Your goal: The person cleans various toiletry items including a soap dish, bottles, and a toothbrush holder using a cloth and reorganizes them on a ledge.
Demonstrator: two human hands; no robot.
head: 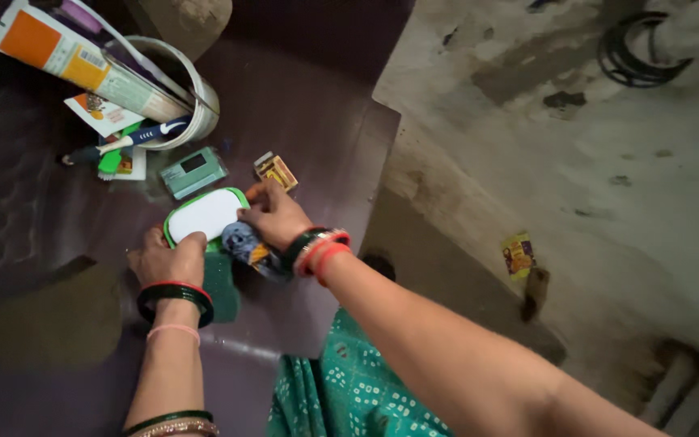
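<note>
Two bare hands work on a dark purple surface (pixel 301 121) that fills most of the view, with a stained grey floor (pixel 576 137) beyond its right edge. A green dotted cloth (pixel 349 392) hangs at the bottom between the forearms. At the upper left a white cup (pixel 192 101) lies tipped on its side, holding a large orange and white tube (pixel 82 61), with a blue and white toothbrush (pixel 135 137) lying just below it. Near the middle sits a white box with a green rim (pixel 204 217). The left hand (pixel 167 259) rests against its lower left edge, fingers curled over the rim and holding it. The right hand (pixel 273 214) touches the box's right side, fingers closed on a crumpled blue patterned rag (pixel 248 247) that is pressed beneath the palm. Just above the box lies a small grey-green case (pixel 193 171), and beside that, next to the right fingertips, a small yellow matchbox (pixel 277 170). A small yellow wrapper (pixel 518 255) lies well apart on the floor.
</note>
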